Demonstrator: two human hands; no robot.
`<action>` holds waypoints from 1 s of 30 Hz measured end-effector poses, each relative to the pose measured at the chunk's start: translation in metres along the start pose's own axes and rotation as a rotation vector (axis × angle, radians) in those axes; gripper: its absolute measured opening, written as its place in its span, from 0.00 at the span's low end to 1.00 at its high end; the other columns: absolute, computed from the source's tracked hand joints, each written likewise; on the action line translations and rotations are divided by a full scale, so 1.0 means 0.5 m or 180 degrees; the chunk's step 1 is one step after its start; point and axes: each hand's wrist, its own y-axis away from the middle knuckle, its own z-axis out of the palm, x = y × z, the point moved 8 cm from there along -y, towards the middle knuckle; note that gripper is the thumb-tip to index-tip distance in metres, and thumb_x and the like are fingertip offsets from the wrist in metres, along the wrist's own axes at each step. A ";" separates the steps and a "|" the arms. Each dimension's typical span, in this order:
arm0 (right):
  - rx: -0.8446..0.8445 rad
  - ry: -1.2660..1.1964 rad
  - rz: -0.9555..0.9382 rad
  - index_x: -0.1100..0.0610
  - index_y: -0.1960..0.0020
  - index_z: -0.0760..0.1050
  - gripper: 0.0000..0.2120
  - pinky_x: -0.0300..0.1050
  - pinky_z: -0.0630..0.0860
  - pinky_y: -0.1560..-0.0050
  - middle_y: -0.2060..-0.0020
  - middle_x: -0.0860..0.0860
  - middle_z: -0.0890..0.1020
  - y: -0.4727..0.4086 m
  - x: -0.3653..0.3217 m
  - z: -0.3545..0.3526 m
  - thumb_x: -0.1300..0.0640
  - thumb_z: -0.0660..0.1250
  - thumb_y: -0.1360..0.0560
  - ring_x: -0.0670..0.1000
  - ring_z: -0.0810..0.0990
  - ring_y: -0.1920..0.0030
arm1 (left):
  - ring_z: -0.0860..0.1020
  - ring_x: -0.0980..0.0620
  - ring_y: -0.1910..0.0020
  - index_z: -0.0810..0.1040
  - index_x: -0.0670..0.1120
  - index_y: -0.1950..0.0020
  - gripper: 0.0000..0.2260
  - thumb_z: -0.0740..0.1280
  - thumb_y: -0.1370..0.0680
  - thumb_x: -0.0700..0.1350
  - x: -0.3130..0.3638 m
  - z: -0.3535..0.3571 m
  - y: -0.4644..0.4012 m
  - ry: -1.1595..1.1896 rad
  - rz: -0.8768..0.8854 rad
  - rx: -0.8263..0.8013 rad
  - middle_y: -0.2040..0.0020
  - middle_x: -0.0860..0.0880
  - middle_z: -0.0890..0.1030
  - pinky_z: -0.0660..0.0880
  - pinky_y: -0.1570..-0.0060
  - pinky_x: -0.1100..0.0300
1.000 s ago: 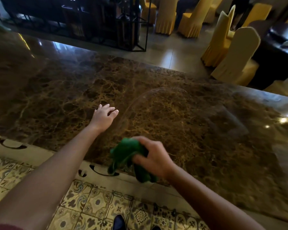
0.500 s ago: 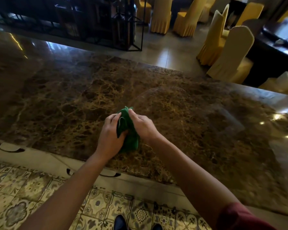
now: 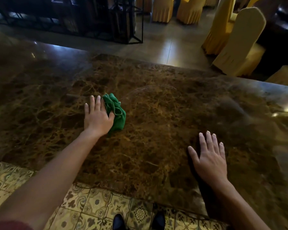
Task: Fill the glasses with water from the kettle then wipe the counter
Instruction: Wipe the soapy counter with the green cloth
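While the left hand (image 3: 97, 117) lies on the dark brown marble surface (image 3: 156, 130), its fingers (image 3: 92, 103) stretch forward and its thumb presses into a crumpled green cloth (image 3: 115, 111), which sits bunched on the surface just to the right of the palm and partly under it. The right hand (image 3: 209, 158) is well apart from the cloth, nearer the front edge, held flat with its fingers spread wide and holding nothing; whether the palm touches the surface or hovers just above it cannot be told. A faint curved streak shows on the marble beyond the cloth. Below the front edge lies a patterned tile floor (image 3: 96, 205) with two dark shoes (image 3: 119, 221). Across the far edge stand chairs in yellow covers (image 3: 239, 42) and a black metal rack (image 3: 90, 17).
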 end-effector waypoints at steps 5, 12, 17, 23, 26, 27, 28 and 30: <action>0.0045 0.0054 -0.0131 0.53 0.15 0.49 0.37 0.56 0.38 0.17 0.15 0.54 0.47 -0.002 -0.001 0.012 0.32 0.43 0.17 0.53 0.38 0.17 | 0.37 0.45 0.18 0.45 0.42 0.16 0.33 0.46 0.16 0.59 0.109 -0.011 -0.127 -0.0027 0.0146 -0.0143 0.16 0.45 0.43 0.39 0.20 0.45; 0.0152 -0.0006 -0.0145 0.53 0.16 0.52 0.38 0.57 0.39 0.18 0.16 0.55 0.49 -0.006 -0.002 0.016 0.32 0.44 0.18 0.54 0.40 0.16 | 0.37 0.47 0.18 0.46 0.44 0.16 0.32 0.49 0.16 0.58 0.289 -0.014 -0.239 0.0032 0.0734 -0.0272 0.15 0.49 0.45 0.39 0.20 0.46; 0.0199 -0.0002 -0.0130 0.54 0.16 0.54 0.37 0.59 0.43 0.18 0.16 0.56 0.51 -0.003 0.000 0.020 0.33 0.47 0.17 0.56 0.43 0.16 | 0.40 0.49 0.17 0.52 0.44 0.17 0.34 0.46 0.17 0.63 0.413 -0.021 -0.282 0.0289 0.1109 -0.0278 0.16 0.48 0.50 0.40 0.20 0.47; 0.0127 0.0013 -0.0100 0.54 0.16 0.55 0.37 0.60 0.44 0.19 0.16 0.56 0.51 -0.005 -0.002 0.026 0.32 0.46 0.17 0.56 0.44 0.16 | 0.40 0.44 0.17 0.51 0.40 0.17 0.51 0.44 0.26 0.79 0.569 -0.005 -0.312 0.0102 0.1152 -0.0091 0.16 0.43 0.49 0.40 0.20 0.46; 0.0118 0.0011 -0.0101 0.55 0.17 0.57 0.37 0.60 0.46 0.20 0.16 0.56 0.53 -0.005 0.000 0.025 0.33 0.48 0.17 0.57 0.46 0.16 | 0.41 0.43 0.17 0.51 0.40 0.17 0.52 0.44 0.27 0.79 0.649 -0.004 -0.328 0.0069 0.1245 -0.0026 0.16 0.42 0.50 0.41 0.20 0.45; 0.0101 0.0012 -0.0102 0.55 0.17 0.58 0.37 0.60 0.47 0.20 0.16 0.57 0.54 -0.005 -0.002 0.025 0.33 0.49 0.17 0.57 0.48 0.16 | 0.42 0.43 0.17 0.52 0.40 0.17 0.53 0.44 0.27 0.79 0.672 -0.003 -0.336 0.0085 0.1266 -0.0017 0.16 0.42 0.50 0.41 0.20 0.45; 0.0098 0.0005 -0.0093 0.55 0.17 0.59 0.37 0.61 0.48 0.21 0.17 0.57 0.55 -0.005 -0.003 0.025 0.33 0.49 0.17 0.57 0.49 0.16 | 0.42 0.43 0.17 0.52 0.40 0.17 0.53 0.44 0.27 0.80 0.697 -0.002 -0.346 0.0100 0.1287 -0.0003 0.16 0.42 0.51 0.41 0.20 0.45; 0.0117 -0.0009 -0.0091 0.56 0.18 0.61 0.37 0.62 0.50 0.22 0.17 0.58 0.58 -0.008 -0.003 0.025 0.33 0.51 0.17 0.59 0.53 0.17 | 0.43 0.43 0.17 0.52 0.39 0.17 0.54 0.43 0.28 0.80 0.746 -0.002 -0.369 0.0137 0.1301 0.0045 0.16 0.42 0.52 0.42 0.20 0.45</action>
